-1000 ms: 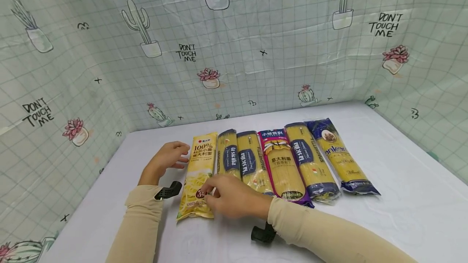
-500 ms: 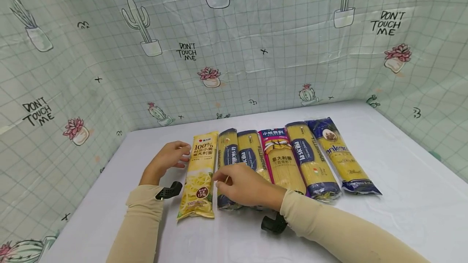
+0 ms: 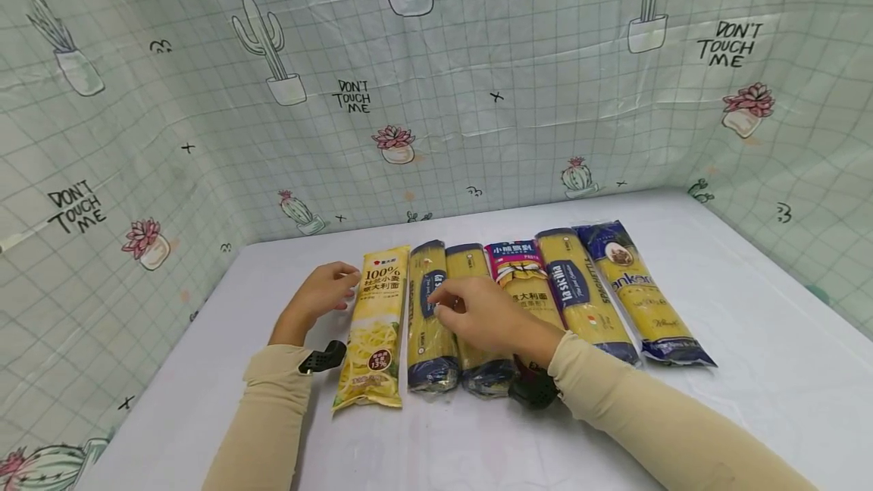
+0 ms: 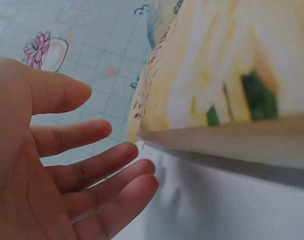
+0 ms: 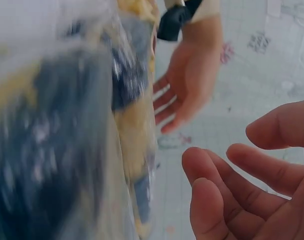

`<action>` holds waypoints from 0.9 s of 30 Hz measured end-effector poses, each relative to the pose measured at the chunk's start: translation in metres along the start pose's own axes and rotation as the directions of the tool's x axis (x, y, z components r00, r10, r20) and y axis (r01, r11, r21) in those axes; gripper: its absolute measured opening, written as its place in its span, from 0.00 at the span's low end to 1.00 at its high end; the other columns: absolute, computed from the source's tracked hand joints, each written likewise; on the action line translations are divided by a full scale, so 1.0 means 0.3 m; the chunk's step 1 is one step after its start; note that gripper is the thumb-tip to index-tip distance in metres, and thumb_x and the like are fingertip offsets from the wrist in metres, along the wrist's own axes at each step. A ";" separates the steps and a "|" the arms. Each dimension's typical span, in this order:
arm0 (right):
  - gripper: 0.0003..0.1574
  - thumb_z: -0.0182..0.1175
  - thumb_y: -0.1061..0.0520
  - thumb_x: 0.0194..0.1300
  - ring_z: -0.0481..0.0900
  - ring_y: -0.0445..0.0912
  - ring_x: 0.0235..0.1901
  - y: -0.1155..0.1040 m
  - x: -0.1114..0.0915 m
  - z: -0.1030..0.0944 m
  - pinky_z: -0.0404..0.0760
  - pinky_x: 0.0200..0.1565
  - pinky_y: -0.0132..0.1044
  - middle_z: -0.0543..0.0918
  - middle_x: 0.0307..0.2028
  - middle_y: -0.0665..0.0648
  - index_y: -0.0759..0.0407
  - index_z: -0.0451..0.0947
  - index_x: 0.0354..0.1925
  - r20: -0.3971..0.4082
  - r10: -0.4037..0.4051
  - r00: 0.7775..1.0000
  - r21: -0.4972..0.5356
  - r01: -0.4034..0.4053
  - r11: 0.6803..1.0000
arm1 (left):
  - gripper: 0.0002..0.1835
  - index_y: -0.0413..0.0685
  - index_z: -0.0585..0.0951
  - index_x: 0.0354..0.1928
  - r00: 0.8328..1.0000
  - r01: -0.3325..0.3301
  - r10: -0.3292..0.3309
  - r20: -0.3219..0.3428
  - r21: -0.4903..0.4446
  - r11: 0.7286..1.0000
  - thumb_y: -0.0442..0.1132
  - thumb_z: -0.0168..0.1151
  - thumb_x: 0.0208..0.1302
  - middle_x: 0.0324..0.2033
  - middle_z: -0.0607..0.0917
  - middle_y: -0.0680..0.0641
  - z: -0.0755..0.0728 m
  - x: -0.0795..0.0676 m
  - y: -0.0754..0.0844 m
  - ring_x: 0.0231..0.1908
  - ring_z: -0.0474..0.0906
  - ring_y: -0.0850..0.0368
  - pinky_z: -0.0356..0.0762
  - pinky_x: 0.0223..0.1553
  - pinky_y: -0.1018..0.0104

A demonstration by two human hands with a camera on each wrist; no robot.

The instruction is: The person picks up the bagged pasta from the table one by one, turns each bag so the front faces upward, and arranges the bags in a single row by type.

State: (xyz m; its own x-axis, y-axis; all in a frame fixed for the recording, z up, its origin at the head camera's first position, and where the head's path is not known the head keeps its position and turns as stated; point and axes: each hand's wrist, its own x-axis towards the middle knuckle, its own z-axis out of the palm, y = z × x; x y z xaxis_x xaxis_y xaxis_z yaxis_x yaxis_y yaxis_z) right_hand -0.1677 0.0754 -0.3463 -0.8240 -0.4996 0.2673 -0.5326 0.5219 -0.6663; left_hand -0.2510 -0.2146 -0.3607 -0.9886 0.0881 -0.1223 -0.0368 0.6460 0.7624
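Observation:
A yellow packet of pasta (image 3: 373, 324) lies at the left end of a row on the table. My left hand (image 3: 320, 298) is beside its left edge; in the left wrist view the fingers (image 4: 94, 162) are spread and hold nothing. Two la sicilia spaghetti packets, one (image 3: 430, 343) to the right of the yellow packet and another (image 3: 475, 354) beside it, lie side by side. Over them hovers my right hand (image 3: 487, 317), partly covering the second and the pink-and-blue pasta packet (image 3: 525, 286). Its fingers (image 5: 252, 195) are loosely bent around nothing in the right wrist view.
Farther right lie a third la sicilia packet (image 3: 588, 298) and a blue-and-yellow spaghetti packet (image 3: 644, 294), slanted. The white table (image 3: 436, 449) meets a grid-patterned cloth (image 3: 436, 127) at the back and sides.
My right hand has left the yellow packet's lower end and moved right and away from me, over the la sicilia packets. My left hand stays beside the yellow packet.

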 end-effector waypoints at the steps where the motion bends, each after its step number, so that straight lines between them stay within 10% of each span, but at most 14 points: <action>1: 0.14 0.59 0.58 0.72 0.78 0.41 0.35 0.006 0.001 -0.010 0.81 0.37 0.36 0.84 0.40 0.49 0.61 0.83 0.51 -0.004 0.006 1.000 -0.001 -0.006 1.000 | 0.24 0.37 0.72 0.67 1.000 -0.007 0.007 -0.004 0.008 1.000 0.46 0.50 0.79 0.60 0.76 0.34 0.000 -0.002 0.002 0.56 0.76 0.41 0.81 0.47 0.54; 27: 0.20 0.55 0.54 0.75 0.82 0.51 0.42 0.268 -0.082 -0.315 0.82 0.41 0.49 0.84 0.46 0.58 0.63 0.79 0.58 -0.113 0.205 0.972 -0.139 -0.220 0.965 | 0.22 0.42 0.73 0.67 0.978 -0.201 0.195 0.072 0.071 0.977 0.47 0.50 0.79 0.58 0.79 0.40 0.035 -0.040 0.084 0.57 0.76 0.43 0.75 0.54 0.45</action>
State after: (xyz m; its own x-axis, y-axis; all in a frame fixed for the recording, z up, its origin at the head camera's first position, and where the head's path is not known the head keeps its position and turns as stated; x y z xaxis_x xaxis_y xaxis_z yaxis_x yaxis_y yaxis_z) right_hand -0.2086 0.1950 -0.3408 -0.9323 -0.3003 0.2017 -0.3597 0.7102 -0.6051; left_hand -0.2386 -0.1913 -0.3467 -0.9635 0.2673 -0.0165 0.1727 0.6674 0.7244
